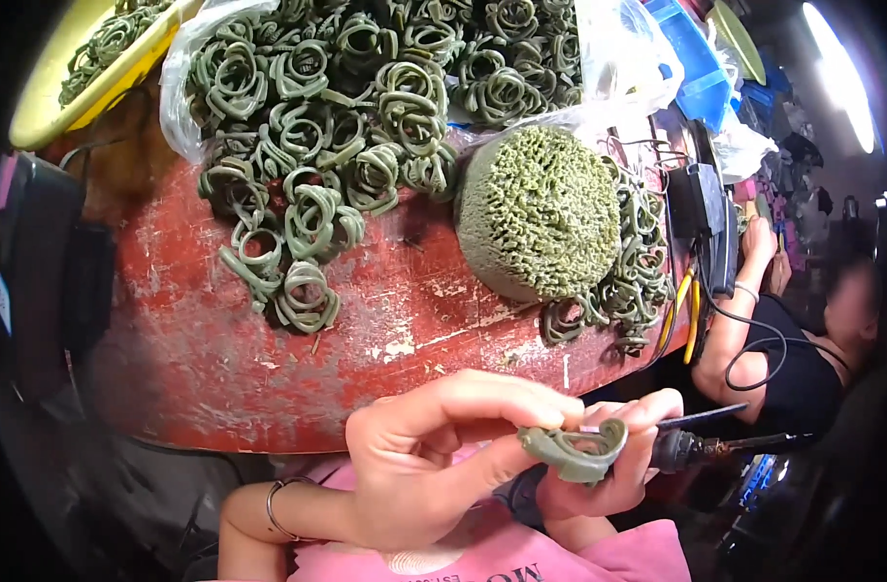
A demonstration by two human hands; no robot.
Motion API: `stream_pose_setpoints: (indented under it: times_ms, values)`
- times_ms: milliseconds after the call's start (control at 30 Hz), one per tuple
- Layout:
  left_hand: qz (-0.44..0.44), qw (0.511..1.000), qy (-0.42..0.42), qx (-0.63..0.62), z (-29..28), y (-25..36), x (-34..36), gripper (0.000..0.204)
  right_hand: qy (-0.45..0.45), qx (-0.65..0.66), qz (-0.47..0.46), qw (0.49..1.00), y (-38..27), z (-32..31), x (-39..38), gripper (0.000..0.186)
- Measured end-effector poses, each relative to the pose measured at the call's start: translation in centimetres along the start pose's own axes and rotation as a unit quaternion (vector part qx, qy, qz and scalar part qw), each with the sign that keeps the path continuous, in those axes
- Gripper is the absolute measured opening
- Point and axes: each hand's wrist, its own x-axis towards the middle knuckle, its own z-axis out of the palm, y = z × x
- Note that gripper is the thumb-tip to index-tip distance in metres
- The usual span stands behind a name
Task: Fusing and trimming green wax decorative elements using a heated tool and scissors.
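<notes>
The left hand (429, 451) pinches one end of a curled green strip (586, 469); the right hand (599, 493) grips its other end, beside a black-handled tool (674, 451). Beyond both lie a round green block (545, 209) and heaped green curls (312, 209).

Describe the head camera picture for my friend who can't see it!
A person's left hand and right hand hold a curled green piece. Beyond, a scuffed red table bears many green curls and a rough-topped green block.

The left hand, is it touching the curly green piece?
Touching. The head view shows the left hand pinching the curly green piece's left end between thumb and finger.
</notes>
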Motion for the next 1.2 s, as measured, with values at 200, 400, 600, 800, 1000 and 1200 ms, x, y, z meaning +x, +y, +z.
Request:
stream_pose_setpoints:
  times_ms: [200,400,600,800,1000,1200]
  values:
    - [-0.029,0.985,-0.028,0.17,-0.2,0.9,0.0,0.013,-0.034,0.025,0.08,0.996,-0.6,0.9,1.4,0.018]
    - [0.032,0.974,-0.007,0.222,-0.1,1.8,-0.1,0.019,0.085,0.072,0.008,0.994,-0.6,0.0,1.0,0.028]
    - [0.045,0.983,0.004,0.18,-0.1,1.6,-0.5,0.02,-0.01,0.046,0.03,0.998,-0.8,0.2,0.2,0.033]
    - [0.042,0.981,-0.001,0.188,0.1,1.8,-0.9,0.019,-0.019,0.091,0.049,0.994,-0.9,0.4,-0.1,0.033]
    - [0.04,0.989,-0.014,0.144,0.1,1.7,-1.1,0.019,-0.023,0.105,0.055,0.993,-0.6,0.7,-0.2,0.032]
    - [0.036,0.993,-0.014,0.113,0.1,1.5,-1.1,0.019,-0.066,0.121,0.042,0.99,0.0,0.4,-0.4,0.029]
